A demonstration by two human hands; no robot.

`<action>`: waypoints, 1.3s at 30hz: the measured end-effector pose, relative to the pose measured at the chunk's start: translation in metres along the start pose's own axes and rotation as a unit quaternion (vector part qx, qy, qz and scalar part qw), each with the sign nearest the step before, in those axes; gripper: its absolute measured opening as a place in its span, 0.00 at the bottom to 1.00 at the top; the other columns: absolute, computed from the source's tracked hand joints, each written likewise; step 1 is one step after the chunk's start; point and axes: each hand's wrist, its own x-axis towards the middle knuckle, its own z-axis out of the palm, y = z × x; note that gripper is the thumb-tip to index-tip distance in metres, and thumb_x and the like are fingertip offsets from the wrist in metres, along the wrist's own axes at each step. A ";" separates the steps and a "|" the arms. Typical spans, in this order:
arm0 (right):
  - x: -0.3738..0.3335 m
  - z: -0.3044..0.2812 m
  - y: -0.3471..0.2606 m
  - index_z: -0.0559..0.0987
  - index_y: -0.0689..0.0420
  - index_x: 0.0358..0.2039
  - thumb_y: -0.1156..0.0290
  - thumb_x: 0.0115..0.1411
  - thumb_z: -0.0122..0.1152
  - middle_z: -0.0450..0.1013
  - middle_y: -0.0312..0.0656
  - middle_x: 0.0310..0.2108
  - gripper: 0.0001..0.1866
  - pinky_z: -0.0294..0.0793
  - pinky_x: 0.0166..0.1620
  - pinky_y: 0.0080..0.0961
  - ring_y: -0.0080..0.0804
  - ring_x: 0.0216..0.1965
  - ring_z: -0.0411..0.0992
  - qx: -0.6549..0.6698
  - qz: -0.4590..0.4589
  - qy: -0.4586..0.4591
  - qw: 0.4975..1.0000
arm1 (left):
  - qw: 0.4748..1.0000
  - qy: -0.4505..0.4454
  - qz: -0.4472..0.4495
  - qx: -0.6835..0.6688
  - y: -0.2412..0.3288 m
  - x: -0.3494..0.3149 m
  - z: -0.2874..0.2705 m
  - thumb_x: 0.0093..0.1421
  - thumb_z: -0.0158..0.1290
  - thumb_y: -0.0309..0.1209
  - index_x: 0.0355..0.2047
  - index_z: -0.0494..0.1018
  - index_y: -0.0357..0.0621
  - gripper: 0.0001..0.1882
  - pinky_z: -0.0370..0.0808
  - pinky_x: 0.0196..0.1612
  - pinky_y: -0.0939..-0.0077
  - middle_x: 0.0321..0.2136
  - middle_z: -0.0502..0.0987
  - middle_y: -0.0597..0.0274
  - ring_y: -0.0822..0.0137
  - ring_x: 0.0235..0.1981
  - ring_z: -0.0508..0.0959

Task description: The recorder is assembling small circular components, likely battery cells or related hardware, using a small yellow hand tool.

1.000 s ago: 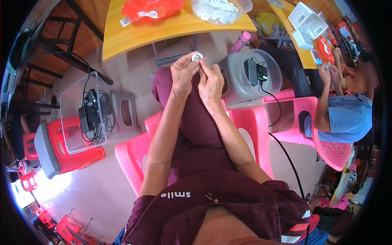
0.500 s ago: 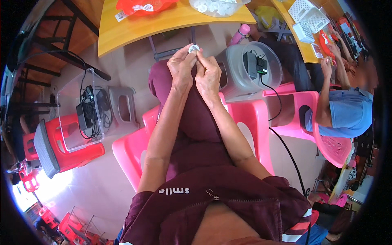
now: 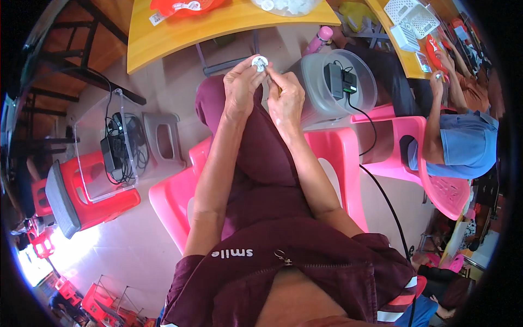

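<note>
While both hands meet above the raised knee, the left hand (image 3: 239, 90) pinches a small white round part (image 3: 259, 62) at its fingertips, closed on its rim. Right hand (image 3: 286, 98) sits just beside, fingers curled nearly closed, tips touching the part's right side; whether it also holds a thin tool or pin, cannot tell. Part is held up off the lap, near the front edge of the yellow desk (image 3: 180, 35), likely so both hands can steady it and keep it in close view. Forearms rest along the maroon-trousered leg, which looks like bracing.

Part: small, disc-like, white, with a darker or metallic spot at centre; detail too small to read.

Around: pink plastic chair (image 3: 338, 158) under the person, clear round tub (image 3: 332, 87) with a black charger and cable to the right, clear box (image 3: 103, 147) of cables on a red stool to the left. Red tray (image 3: 185, 6) on the desk. Another person in a blue shirt (image 3: 463, 147) works at right, well apart.
</note>
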 end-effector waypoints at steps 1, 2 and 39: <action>-0.001 0.000 0.000 0.81 0.55 0.38 0.81 0.51 0.58 0.67 0.43 0.21 0.13 0.66 0.28 0.31 0.36 0.21 0.67 -0.008 -0.019 0.010 1.000 | 1.000 -0.008 -0.006 -0.009 0.001 0.001 0.000 0.57 0.45 0.18 0.43 0.70 0.26 0.13 0.75 0.47 0.71 0.38 0.75 0.48 0.57 0.41 0.78; -0.001 -0.001 0.000 0.81 0.55 0.38 0.81 0.51 0.58 0.67 0.43 0.21 0.13 0.66 0.28 0.31 0.36 0.21 0.67 -0.008 -0.019 0.010 1.000 | 1.000 -0.008 -0.006 -0.010 0.001 0.001 0.000 0.57 0.45 0.18 0.43 0.70 0.26 0.13 0.75 0.47 0.71 0.38 0.75 0.48 0.57 0.41 0.78; -0.004 0.008 -0.006 0.81 0.56 0.39 0.81 0.52 0.59 0.66 0.46 0.22 0.13 0.67 0.27 0.35 0.42 0.22 0.68 -0.056 -0.013 -0.002 0.998 | 0.997 -0.006 0.053 0.055 -0.007 -0.004 0.002 0.59 0.46 0.20 0.42 0.72 0.29 0.11 0.73 0.32 0.85 0.34 0.78 0.53 0.71 0.33 0.78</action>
